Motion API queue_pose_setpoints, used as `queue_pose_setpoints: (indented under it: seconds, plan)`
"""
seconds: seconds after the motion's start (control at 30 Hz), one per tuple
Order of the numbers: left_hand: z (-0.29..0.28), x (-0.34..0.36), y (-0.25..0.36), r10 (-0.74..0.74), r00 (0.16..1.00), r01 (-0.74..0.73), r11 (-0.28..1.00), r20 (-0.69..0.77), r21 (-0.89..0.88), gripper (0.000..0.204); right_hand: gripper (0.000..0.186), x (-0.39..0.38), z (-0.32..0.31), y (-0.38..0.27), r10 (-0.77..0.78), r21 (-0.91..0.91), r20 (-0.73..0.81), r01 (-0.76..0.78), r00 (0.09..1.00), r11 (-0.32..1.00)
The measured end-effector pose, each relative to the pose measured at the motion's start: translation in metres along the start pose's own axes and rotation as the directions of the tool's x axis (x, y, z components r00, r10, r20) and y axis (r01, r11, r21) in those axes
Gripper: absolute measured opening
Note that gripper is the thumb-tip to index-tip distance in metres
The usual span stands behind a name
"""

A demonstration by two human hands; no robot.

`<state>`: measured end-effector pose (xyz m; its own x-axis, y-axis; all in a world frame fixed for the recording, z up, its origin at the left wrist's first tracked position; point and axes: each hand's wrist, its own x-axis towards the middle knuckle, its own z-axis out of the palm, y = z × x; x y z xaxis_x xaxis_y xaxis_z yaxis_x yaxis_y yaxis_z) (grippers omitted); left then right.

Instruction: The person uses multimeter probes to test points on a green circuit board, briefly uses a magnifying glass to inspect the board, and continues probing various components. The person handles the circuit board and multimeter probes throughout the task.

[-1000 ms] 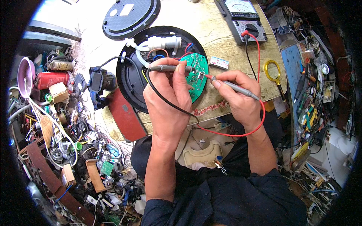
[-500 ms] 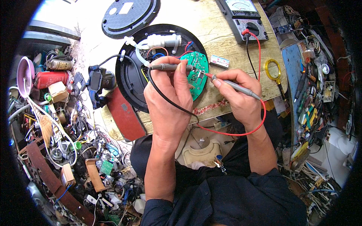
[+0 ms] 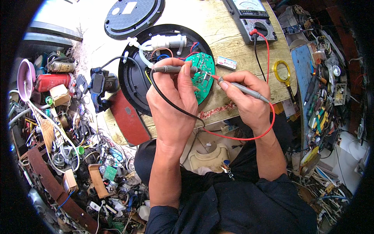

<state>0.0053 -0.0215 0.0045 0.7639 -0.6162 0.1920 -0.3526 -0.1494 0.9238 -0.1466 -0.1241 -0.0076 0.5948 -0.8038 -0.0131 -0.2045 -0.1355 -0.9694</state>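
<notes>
My left hand (image 3: 173, 99) pinches the black test probe (image 3: 168, 69), whose tip points right onto a green circuit board (image 3: 202, 86). Held like a pen in my right hand (image 3: 249, 99) is the red test probe (image 3: 245, 90), its tip pointing left at the board near a dark chip. Whether either tip touches metal is too small to tell. The board lies at the right side of a round black housing (image 3: 132, 89), which also holds a white pump-like cylinder (image 3: 168, 42) with clear tubing and thin wires. Red and black leads run to an analog multimeter (image 3: 255, 29) at the far right.
A round black cover (image 3: 132, 17) lies behind the housing. Right of the board are a small white box (image 3: 226, 63) and a yellow-rimmed magnifying glass (image 3: 282, 71). A dark red plate (image 3: 130, 121) sits at the table's near left edge. Piles of parts (image 3: 113, 163) crowd both sides.
My left hand and the black probe have shifted very slightly left. The right hand and red probe look almost unmoved.
</notes>
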Motion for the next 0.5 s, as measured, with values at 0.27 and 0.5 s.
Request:
queue_pose_setpoints:
  seconds: [0.27, 0.5]
  plan:
    - [0.0009, -0.0001, 0.0000, -0.015, 1.000, 0.015, 1.000, -0.002, -0.018, 0.011, 0.007, 0.0001, 0.0011, -0.0013, 0.000, -0.001, -0.002, 0.000, 1.000, 1.000]
    - [-0.0002, 0.0002, -0.0032, 0.025, 1.000, -0.025, 0.999, -0.002, 0.024, 0.012, 0.008, -0.0001, 0.0023, -0.0003, -0.006, -0.005, -0.006, 0.006, 1.000, 1.000]
